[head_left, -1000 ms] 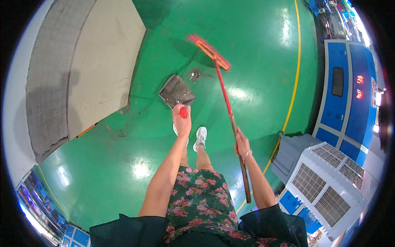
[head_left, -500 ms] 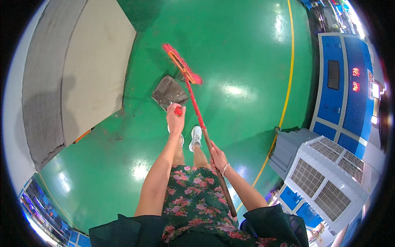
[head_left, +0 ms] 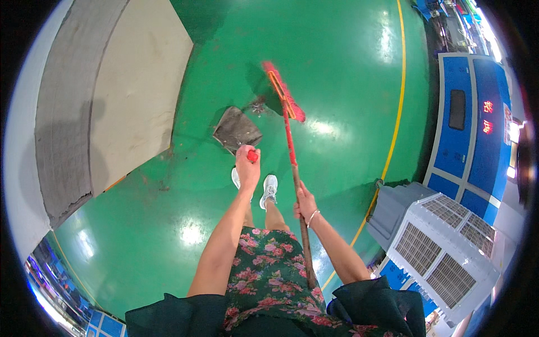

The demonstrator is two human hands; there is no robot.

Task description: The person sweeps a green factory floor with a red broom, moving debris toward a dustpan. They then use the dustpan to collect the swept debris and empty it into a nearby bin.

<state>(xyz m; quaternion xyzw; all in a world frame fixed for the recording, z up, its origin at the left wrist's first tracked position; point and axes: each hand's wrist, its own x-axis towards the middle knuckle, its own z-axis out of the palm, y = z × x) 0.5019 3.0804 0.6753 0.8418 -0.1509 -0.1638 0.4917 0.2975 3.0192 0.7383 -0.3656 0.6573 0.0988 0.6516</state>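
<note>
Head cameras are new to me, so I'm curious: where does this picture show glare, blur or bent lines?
In the head view, white glare patches shine on the green floor; in the head view, the red broom head looks slightly smeared; in the head view, the yellow floor line bows, and black fills the corners.

Broom bristles (head_left: 292, 100): fibrous, matt, synthetic-looking. Your pole (head_left: 305, 238): smooth red coating toward the bristles, dull brown, wood-like surface lower down. Your dustpan (head_left: 237, 126): matt, scuffed; metal or plastic, cannot tell. Its grip (head_left: 253, 156): smooth, plastic by look. Floor (head_left: 342, 163) under you: smooth, glossy, throwing back lamp glare. Your dress (head_left: 266, 255): soft matt printed cloth. Air cooler (head_left: 409, 218) at your right: smooth plastic-looking casing, slatted grilles.
</note>
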